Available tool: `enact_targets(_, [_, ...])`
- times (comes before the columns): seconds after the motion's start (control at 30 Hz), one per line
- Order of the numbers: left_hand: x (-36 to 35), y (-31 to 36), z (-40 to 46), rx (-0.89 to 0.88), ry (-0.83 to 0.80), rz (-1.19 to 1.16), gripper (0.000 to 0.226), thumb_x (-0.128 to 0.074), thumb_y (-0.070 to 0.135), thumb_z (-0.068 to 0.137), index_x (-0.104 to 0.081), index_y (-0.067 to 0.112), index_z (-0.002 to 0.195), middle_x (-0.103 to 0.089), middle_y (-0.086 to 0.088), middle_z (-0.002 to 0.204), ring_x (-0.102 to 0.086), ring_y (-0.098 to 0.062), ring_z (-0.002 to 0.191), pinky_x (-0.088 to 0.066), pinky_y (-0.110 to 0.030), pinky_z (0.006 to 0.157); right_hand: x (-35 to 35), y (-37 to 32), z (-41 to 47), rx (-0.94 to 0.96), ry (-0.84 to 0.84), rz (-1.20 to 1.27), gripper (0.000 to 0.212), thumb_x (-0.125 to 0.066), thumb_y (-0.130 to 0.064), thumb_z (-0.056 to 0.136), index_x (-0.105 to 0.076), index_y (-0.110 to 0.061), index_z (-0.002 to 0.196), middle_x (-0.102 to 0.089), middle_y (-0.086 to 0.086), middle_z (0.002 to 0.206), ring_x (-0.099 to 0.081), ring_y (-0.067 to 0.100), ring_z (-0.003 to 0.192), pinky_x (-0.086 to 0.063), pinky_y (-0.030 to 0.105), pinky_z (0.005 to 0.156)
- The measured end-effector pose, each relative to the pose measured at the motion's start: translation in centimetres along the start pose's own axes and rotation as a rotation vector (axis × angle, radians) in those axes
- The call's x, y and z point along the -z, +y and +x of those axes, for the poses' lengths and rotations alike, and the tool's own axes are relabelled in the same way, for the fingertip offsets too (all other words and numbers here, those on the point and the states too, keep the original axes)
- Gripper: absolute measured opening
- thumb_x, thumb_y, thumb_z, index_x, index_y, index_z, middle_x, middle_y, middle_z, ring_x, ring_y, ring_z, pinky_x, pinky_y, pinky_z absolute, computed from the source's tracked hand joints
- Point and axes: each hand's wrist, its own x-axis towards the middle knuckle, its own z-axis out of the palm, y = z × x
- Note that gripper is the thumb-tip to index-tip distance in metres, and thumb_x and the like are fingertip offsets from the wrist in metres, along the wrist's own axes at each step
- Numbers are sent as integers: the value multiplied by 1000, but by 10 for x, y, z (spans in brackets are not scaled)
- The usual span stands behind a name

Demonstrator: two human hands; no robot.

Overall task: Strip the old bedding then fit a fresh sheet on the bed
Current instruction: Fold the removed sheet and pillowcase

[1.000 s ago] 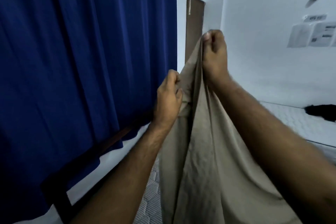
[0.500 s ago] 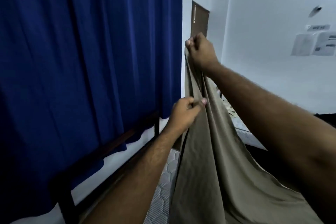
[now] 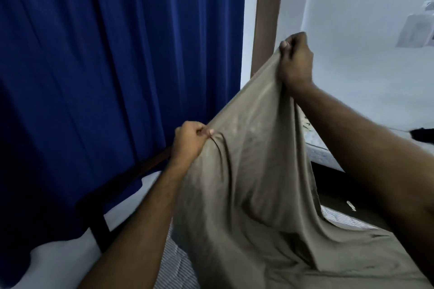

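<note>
The mattress (image 3: 175,263) lies bare nearest the camera, with the sheet (image 3: 253,195) draped up from it. The left hand (image 3: 189,143) pinches the sheet's edge shut; the right hand (image 3: 294,61), higher and farther, is fisted on it. Risk: an uneven pull could drag the sheet off-centre, or snag it on the bed frame (image 3: 150,164) beside the curtain (image 3: 117,65).

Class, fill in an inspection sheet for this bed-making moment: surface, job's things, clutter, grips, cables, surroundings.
Surface: striped mattress bare at lower left; a second mattress beyond.
Job's things: tan sheet held up by its top edge, lower part draped on the bed.
Clutter: small pale scrap in the gap between the beds; dark item at right edge.
Grips: left hand and right hand both pinch the sheet.
Cables: nothing seen.
Surroundings: blue curtain, brown door, white wall.
</note>
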Motion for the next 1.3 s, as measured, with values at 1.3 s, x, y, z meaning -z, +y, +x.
enact_targets(1.3, [-6, -83, -47, 436, 191, -84, 33, -98, 22, 60, -72, 4, 70, -75, -8, 75, -74, -29, 79, -63, -42, 74, 19, 69, -142, -184, -485, -22, 48, -47, -55, 101, -72, -21, 77, -70, -7, 72, -63, 1, 69, -45, 24, 65])
